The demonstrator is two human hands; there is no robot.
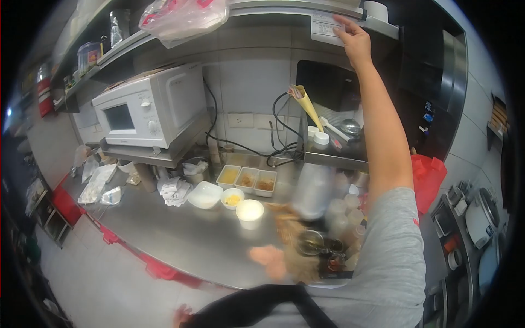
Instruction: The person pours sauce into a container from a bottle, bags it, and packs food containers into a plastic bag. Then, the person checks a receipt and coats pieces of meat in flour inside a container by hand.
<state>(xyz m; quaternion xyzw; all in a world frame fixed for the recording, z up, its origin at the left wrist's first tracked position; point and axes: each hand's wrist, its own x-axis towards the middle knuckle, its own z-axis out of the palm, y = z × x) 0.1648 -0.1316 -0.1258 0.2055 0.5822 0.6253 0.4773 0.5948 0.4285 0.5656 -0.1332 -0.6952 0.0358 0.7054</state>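
Note:
My right hand (pixel 354 39) is raised to the shelf edge at the top, its thumb and fingers pinching a printed paper slip (pixel 326 28). My left hand (pixel 182 315) hangs low at the bottom, beside the counter's front, its fingers smeared by motion. Below my raised arm, a white tub (pixel 250 212) stands on the steel counter (pixel 180 232). Next to it are a small cup with yellow bits (pixel 232 199) and a white bowl (pixel 205 195). A blurred pinkish-orange cloth (pixel 268 259) lies near the counter's front edge.
A white microwave (pixel 150 109) sits on a raised stand at the left. Small rectangular tubs (pixel 246 179) line the back. Bottles and jars (pixel 342 218) crowd the right side, near a red bag (pixel 428 180). A plastic bag (pixel 186 19) hangs over the upper shelf's edge.

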